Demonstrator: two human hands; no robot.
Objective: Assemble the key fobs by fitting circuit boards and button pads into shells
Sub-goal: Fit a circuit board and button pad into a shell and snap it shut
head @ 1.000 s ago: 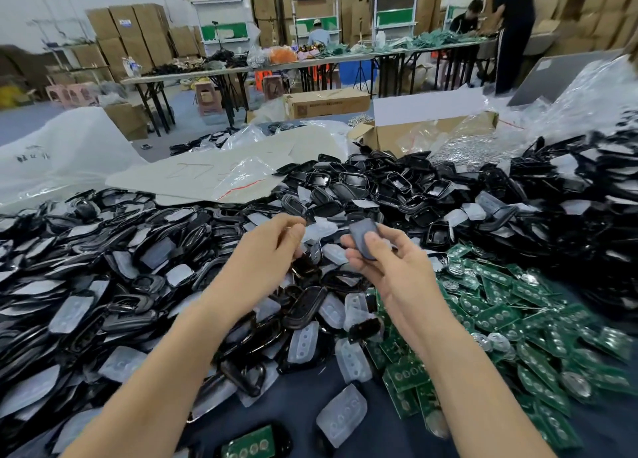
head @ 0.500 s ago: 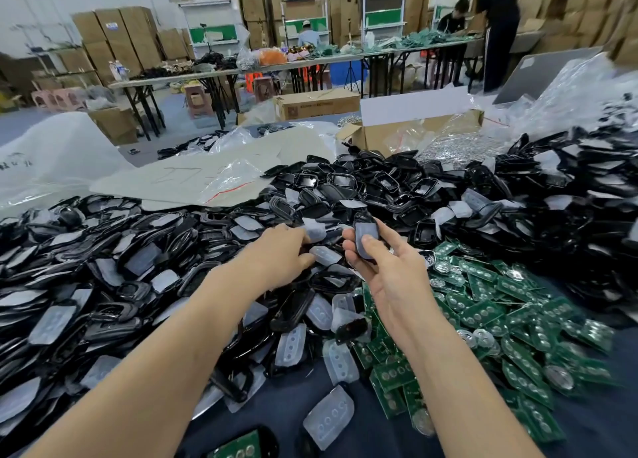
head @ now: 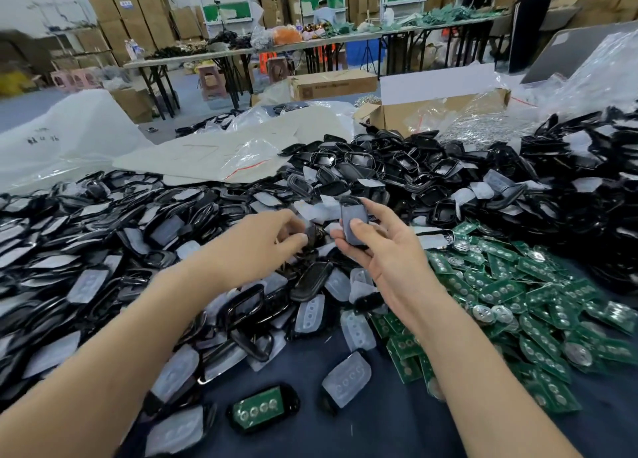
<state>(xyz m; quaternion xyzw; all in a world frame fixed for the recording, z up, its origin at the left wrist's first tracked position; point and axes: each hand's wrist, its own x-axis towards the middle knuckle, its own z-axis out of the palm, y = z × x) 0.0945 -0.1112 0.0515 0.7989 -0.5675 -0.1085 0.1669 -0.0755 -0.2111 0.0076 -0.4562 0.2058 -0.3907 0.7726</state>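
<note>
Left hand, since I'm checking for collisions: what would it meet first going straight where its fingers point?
Probably the key fob shell held in the right hand: the left hand points rightward at it across a gap. Depth is unclear, so it might pass beneath.

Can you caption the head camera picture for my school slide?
The right hand holds a black shell while the left hand reaches over the shell pile beside green circuit boards.

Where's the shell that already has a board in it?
Head view, bottom centre: the shell with a board lies flat on the dark table, just left of a loose button pad, nearer the camera than both hands.
</note>
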